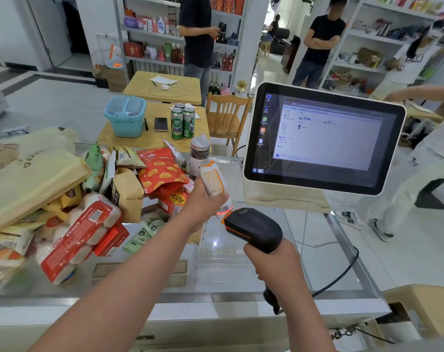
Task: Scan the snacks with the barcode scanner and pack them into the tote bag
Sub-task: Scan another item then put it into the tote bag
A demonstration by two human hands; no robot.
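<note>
My left hand [201,201] grips a white and orange snack packet [214,181] above the glass counter, its barcode end turned down. My right hand [271,260] holds the black barcode scanner [253,226] by its handle. The scanner's nose sits right at the packet's barcode, where a red glow shows. A heap of snacks [129,184] lies on the counter to the left: red crisp bags, a brown paper bag, a red and white multipack [76,235], green packets. The beige tote bag [30,174] lies flat at the far left, partly on top of the heap.
A white checkout screen [322,138] stands at the right on the glass counter [215,295]. The scanner's cable [342,273] runs off to the right. A jar [200,153] stands behind the packet. Beyond are wooden tables with cans and a blue bin, shelves, and several people.
</note>
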